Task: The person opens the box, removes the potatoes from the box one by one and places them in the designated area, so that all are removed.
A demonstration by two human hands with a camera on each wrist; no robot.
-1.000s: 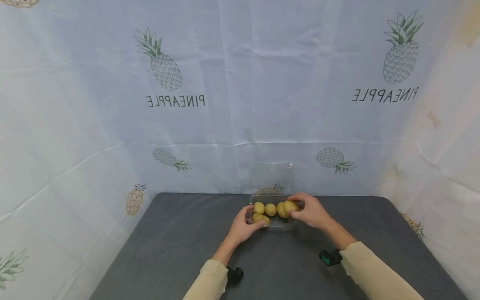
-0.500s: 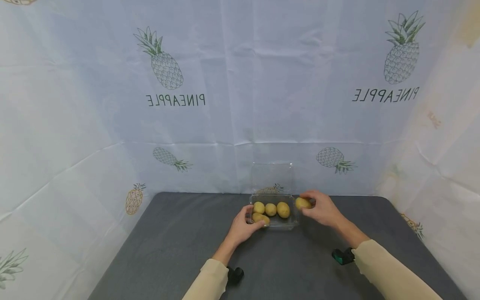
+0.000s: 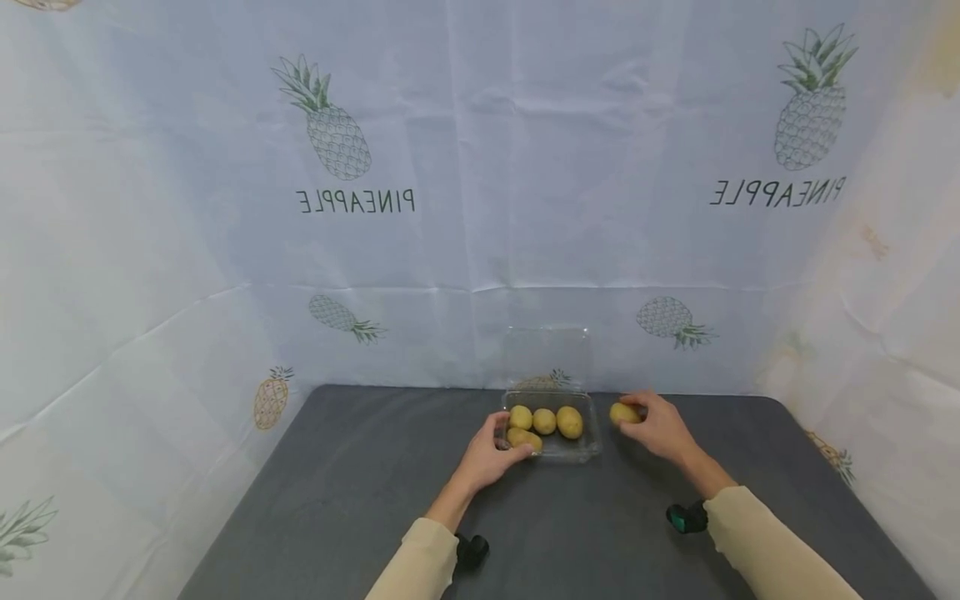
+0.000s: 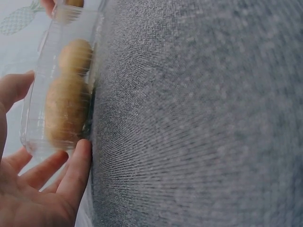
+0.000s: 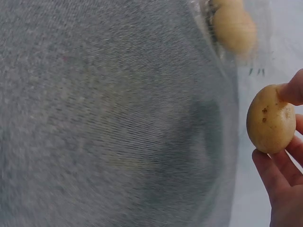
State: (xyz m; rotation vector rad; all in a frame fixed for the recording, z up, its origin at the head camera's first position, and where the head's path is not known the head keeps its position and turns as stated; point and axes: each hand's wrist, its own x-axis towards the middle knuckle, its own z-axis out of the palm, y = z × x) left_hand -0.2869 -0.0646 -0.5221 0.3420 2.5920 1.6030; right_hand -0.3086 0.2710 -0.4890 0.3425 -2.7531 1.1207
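Note:
My right hand (image 3: 662,429) pinches a yellow potato (image 5: 271,119) between thumb and fingertips, just right of a clear plastic clamshell container (image 3: 592,450). In the right wrist view, the potato shows small brown marks and appears raised off the table. My left hand (image 3: 483,457) holds the container by its front left corner, thumb at the front rim and fingers at the left side. Several potatoes sit inside: a potato (image 3: 570,422) on the right, others in the middle and left. The container's clear lid (image 3: 547,354) stands up at the back.
A dark grey table (image 3: 360,500) lies under everything. White cloth (image 3: 480,208) printed with pineapples hangs behind and along both sides. Black wrist devices, a left one (image 3: 471,550) and a right one (image 3: 686,517), sit below the forearms.
My right hand has lifted the potato out of the container's right end and carried it right, then slightly lower. My left hand stays at the container's corner.

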